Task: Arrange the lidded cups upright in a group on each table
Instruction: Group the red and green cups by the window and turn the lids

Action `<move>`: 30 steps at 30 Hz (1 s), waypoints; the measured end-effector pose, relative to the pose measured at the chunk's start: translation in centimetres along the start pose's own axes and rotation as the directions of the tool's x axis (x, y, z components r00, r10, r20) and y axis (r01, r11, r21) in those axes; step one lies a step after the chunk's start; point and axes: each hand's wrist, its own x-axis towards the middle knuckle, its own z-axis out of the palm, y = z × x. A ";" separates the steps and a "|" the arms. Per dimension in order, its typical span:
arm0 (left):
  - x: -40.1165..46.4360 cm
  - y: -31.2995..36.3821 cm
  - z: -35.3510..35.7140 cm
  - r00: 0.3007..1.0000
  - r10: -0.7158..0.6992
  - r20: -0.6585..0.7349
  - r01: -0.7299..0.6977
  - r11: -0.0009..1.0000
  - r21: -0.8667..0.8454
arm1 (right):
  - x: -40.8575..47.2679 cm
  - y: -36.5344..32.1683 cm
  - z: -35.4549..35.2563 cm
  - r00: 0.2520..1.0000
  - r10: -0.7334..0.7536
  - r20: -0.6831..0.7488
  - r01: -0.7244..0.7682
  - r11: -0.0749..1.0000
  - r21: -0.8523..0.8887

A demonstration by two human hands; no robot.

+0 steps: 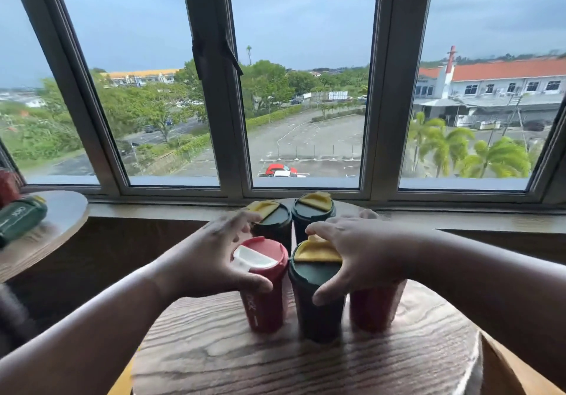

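Five cups stand upright, bunched on the round counter [214, 361]. Your left hand [211, 259] cups the red cup [263, 284]; your right hand [361, 256] curls round the dark cup [315, 296], seemingly over another red one. Squeeze unevenly and a tall cup could tip, toppling its neighbours.

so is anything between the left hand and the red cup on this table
Nothing visible. The left hand is already around the red cup, thumb on its front; the dark green cup stands just to its right.
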 end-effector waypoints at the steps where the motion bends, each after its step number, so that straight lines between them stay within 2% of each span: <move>1: -0.1 -0.2 0.6 0.999 -0.011 -0.032 0.011 1.000 0.005 | 0.1 0.2 0.1 1.000 -0.010 -0.004 0.010 1.000 -0.010; 3: -0.1 -0.7 1.8 0.993 -0.018 -0.114 0.023 0.999 0.042 | 0.2 0.4 0.5 0.999 -0.037 -0.029 0.037 0.999 -0.007; 6: 0.0 -0.5 2.4 0.983 -0.097 -0.158 0.092 0.995 -0.044 | 0.7 0.8 1.2 0.993 -0.072 -0.089 0.073 0.997 0.010; 10: 0.5 -0.4 2.6 0.977 -0.148 -0.150 0.129 0.983 -0.130 | 1.1 1.4 1.6 0.987 -0.104 -0.125 0.104 0.995 -0.004; 17: 0.8 -0.9 2.9 0.973 -0.178 -0.147 0.145 0.967 -0.210 | 1.1 1.3 1.0 0.984 -0.142 -0.108 0.140 0.990 -0.021; 27: 1.2 -1.0 2.9 0.980 -0.173 -0.104 0.156 0.976 -0.150 | 0.6 2.2 0.3 0.988 -0.150 -0.031 0.152 0.986 0.072; 30: 1.0 -0.8 3.0 0.984 -0.157 -0.085 0.143 0.978 -0.153 | 0.1 3.8 -0.2 0.991 -0.124 -0.049 0.129 0.986 0.109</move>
